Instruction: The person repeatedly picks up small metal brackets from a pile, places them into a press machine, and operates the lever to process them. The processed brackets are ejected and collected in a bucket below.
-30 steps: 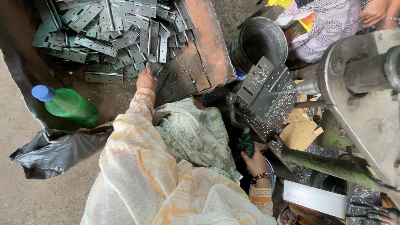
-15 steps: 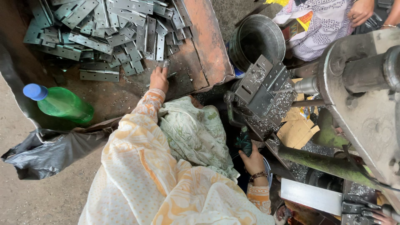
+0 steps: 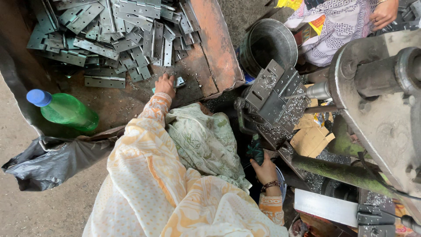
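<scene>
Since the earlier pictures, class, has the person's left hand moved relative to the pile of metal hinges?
Cannot tell: the left hand sits just below the hinge pile on the rusty tray throughout; apparent shifts match camera motion.

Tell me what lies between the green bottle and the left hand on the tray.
In the head view, nothing stands between the green bottle and the left hand: only bare rusty tray floor with scattered metal chips. The nearest hinge plate lies just above that stretch.
</scene>
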